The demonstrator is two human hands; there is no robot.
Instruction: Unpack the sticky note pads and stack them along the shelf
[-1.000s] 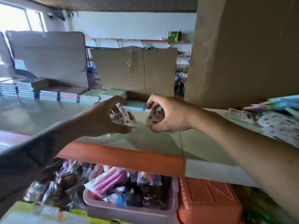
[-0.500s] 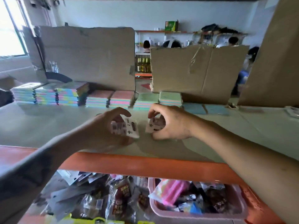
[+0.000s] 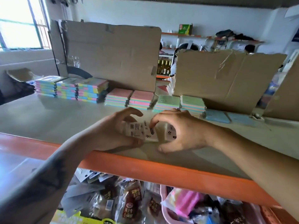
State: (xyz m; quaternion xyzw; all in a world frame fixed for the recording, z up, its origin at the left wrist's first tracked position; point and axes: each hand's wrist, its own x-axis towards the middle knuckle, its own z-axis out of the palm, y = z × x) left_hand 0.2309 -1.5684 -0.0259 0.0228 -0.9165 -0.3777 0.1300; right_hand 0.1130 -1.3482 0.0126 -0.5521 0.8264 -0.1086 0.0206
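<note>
Presently, in the head view, both hands work over the front of the shelf, just behind its orange front rail. The left hand has its fingers curled over the top and its thumb under the near edge of a wrapped sticky note pack, a white printed packet; this hand grips it. The right hand touches the same packet from the other side: its forefinger tip presses down on the printed face, its thumb lies low beside the near edge, and its other fingers arch over the far end. Whether the right hand truly pinches the wrapper cannot be told. The packet sits low over the shelf surface; contact with it is hidden by the hands.

Behind the hands, along the back of the shelf, stands a row of unpacked pad stacks, tallest at the left end. Pink-topped stacks and green-topped stacks come next, then low blue pads at the right end. Cardboard sheets stand upright behind the row and block most of the room beyond. A window shows at far left.

Below the front rail lie wrapped snack packets and a pink basket holding more wrapped goods.
</note>
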